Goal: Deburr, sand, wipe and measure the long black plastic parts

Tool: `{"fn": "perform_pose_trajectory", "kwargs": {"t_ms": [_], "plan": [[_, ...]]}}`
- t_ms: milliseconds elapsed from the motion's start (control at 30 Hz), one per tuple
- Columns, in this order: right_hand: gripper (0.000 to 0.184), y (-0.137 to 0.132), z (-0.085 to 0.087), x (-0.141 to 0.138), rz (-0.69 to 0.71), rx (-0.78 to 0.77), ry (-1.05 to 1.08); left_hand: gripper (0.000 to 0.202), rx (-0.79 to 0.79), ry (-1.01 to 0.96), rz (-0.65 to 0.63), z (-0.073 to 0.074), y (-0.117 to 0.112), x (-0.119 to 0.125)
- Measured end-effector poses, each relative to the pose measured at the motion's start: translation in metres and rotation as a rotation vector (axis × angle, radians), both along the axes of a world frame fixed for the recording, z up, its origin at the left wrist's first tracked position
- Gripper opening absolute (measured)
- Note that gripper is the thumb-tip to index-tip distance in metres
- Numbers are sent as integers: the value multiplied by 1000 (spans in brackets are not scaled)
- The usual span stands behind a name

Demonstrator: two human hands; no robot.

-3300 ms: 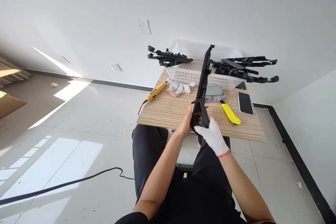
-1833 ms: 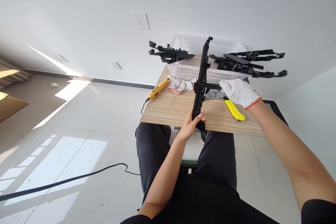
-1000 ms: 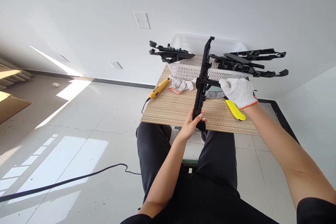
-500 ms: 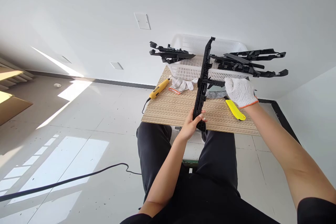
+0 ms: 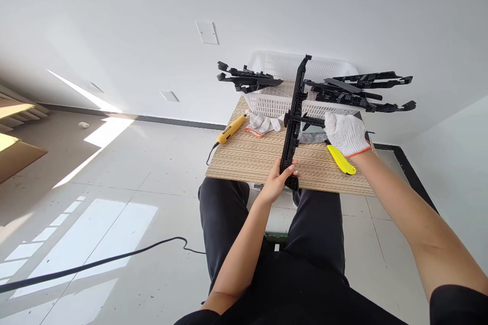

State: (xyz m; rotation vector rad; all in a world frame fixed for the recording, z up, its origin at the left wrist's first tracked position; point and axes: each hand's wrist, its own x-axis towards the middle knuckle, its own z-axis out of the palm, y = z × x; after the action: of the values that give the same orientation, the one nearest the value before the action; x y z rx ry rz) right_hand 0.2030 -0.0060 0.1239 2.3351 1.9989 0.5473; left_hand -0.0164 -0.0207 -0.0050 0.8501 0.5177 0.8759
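A long black plastic part (image 5: 295, 106) stands tilted up from the near edge of the small wooden table (image 5: 251, 155), its top end in front of the white basket (image 5: 274, 104). My bare left hand (image 5: 277, 184) is wrapped round its lower end. My right hand (image 5: 345, 133), in a white knit glove, is closed on a short black side arm (image 5: 310, 120) that sticks out to the right from the part's middle.
More black plastic parts (image 5: 358, 92) lie across the basket, and others (image 5: 244, 78) overhang its left side. On the table lie a yellow corded tool (image 5: 229, 130), a spare white glove (image 5: 263, 123), a grey cloth (image 5: 312, 137) and a yellow utility knife (image 5: 340, 159). A black cable (image 5: 95, 264) runs over the floor.
My right hand left the part's lower end, reached up to the side arm at its middle and closed there. My left hand has kept its hold on the lower end.
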Motion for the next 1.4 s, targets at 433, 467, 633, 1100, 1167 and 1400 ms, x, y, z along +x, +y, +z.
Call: {"fn": "perform_pose_trajectory", "kwargs": {"t_ms": [433, 467, 633, 1100, 1167, 1400], "plan": [[56, 0, -4, 0, 42, -1, 27, 35, -19, -3, -1, -1, 0, 0], [57, 0, -4, 0, 49, 5, 36, 35, -20, -3, -2, -1, 0, 0], [55, -1, -7, 0, -4, 88, 122, 33, -15, -7, -1, -1, 0, 0], [59, -1, -7, -6, -116, 207, 173, 34, -11, -12, -11, 0, 0, 0], [56, -5, -6, -7, -101, 257, 172, 36, -22, -19, -27, -1, 1, 0], [48, -38, -23, -17, 231, 154, 27, 47, -50, 0, -26, -1, 1, 1]]}}
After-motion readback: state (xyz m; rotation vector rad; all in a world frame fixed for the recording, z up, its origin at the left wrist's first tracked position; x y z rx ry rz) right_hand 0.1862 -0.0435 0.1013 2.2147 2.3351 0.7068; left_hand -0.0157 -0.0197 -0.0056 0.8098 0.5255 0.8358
